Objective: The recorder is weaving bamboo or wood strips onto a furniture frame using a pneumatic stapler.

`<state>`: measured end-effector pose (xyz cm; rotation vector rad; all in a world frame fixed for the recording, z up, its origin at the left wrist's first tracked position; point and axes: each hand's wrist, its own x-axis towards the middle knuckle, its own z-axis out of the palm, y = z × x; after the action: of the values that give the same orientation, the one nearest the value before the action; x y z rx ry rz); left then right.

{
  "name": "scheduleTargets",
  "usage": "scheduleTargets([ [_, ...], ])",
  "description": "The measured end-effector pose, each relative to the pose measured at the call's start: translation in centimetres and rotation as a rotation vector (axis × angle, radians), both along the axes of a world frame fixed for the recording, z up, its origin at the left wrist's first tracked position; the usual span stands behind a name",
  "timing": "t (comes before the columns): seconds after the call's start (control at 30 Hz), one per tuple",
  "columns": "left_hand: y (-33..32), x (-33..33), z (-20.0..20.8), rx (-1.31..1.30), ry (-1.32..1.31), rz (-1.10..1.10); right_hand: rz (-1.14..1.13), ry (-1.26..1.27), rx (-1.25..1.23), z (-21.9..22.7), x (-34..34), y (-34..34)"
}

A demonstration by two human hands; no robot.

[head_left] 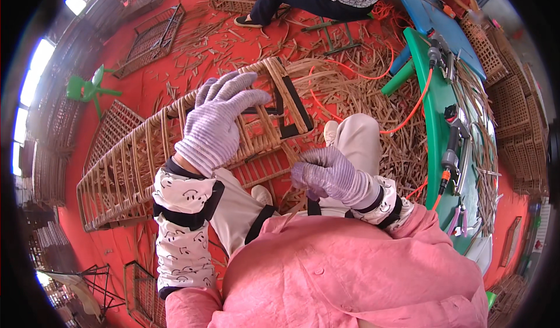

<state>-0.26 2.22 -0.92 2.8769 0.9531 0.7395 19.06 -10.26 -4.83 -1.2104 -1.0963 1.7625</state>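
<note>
Across my lap and the floor lies a long frame (pixel 166 131) wound with brown wicker strips, its dark inner bars bare near the right end. My left hand (pixel 219 121), in a striped lilac glove, rests over the frame's upper part with fingers stretched out and apart. My right hand (pixel 332 175), gloved alike, is closed in a pinch just below the frame's right end. A flat wicker strip (pixel 290 153) runs from the frame into its fingers. The fingertips of that hand are partly hidden.
On my right stands a green table (pixel 434 124) with power tools (pixel 452 144), pliers (pixel 458 218) and an orange hose (pixel 408 121). Loose strips (pixel 373 89) litter the red floor. Ahead sits another person (pixel 315 1). A green stool (pixel 90 88) and more frames (pixel 153 39) lie leftward.
</note>
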Motion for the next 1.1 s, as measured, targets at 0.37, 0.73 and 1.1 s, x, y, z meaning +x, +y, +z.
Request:
scheduleTargets([
  [0.37,-4.4,2.5,1.4,0.111,-0.102,-0.14,-0.084,-0.161,-0.054,0.4,0.7,-0.8],
  [0.73,-4.8,2.0,1.2,0.125,-0.063,-0.184,-0.035,-0.203,-0.032,0.4,0.1,-1.2],
  [1.1,-6.4,1.2,2.4,-0.047,-0.264,-0.011,0.077,0.119,-0.113,5.5,0.9,-0.8],
])
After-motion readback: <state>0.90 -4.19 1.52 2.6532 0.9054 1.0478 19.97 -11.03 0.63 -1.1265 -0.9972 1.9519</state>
